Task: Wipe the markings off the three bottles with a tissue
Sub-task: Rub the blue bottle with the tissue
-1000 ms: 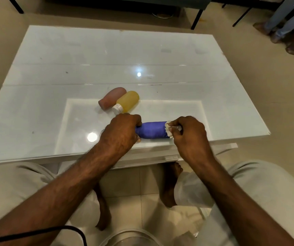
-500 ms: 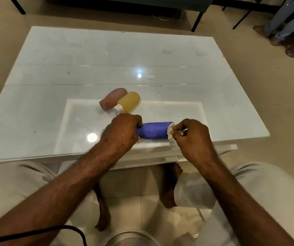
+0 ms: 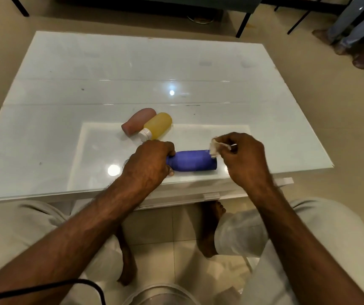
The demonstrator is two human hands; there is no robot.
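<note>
You are pinning the blue bottle (image 3: 193, 160) by its neck with your left hand (image 3: 149, 160), lying on the table (image 3: 66, 69); your right hand (image 3: 243, 157) is pinching the tissue (image 3: 215, 147) at its base. Pink bottle (image 3: 138, 121) and yellow bottle (image 3: 158, 125) are lying beyond, state unclear.

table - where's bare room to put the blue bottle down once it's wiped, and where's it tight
The table is bare across its whole far half and down its left side, left of the pink bottle. The near right corner, right of the right hand, is free too. It is crowded in the near middle: yellow bottle, left hand, blue bottle and tissue.
</note>
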